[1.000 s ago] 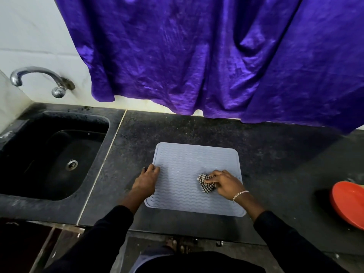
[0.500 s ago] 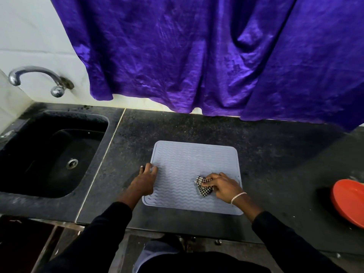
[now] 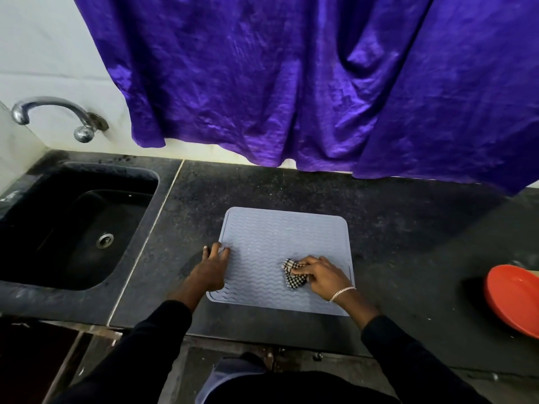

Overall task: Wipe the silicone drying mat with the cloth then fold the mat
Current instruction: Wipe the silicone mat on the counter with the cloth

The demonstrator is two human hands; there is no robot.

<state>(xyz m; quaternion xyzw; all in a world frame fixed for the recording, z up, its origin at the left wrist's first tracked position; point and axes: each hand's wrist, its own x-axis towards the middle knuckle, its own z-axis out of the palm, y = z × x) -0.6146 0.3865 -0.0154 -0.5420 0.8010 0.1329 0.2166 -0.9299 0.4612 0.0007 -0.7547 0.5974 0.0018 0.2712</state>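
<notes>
Hands at work on a grey silicone drying mat (image 3: 287, 246), which lies flat on a dark stone worktop (image 3: 408, 228), between a black sink (image 3: 73, 223) to the left and a red plate (image 3: 513, 298) at the right edge, below a hanging purple curtain (image 3: 291, 83). The right hand (image 3: 323, 277), a bracelet at the wrist, has its grip closed on a bunched checked cloth (image 3: 293, 277), pressing it against the near-right part of the mat's wavy ribs. The left hand (image 3: 211, 268) rests with fingers spread and flat on the mat's left edge, pinning it to the worktop; it grasps nothing.

The step in hand appears to be the wiping, with the folding not yet begun, since the mat lies fully open. To do it well, the cloth likely needs firm downward pressure and strokes that follow the ribs, so the grooves are reached as well as the crests. Overlapping passes from one side to the other would leave no strip missed, and the far corners look to need a longer reach. The pinning hand matters: silicone can creep on a smooth slab, so holding the edge opposite the stroke should stop the mat from bunching or sliding toward the sink.
</notes>
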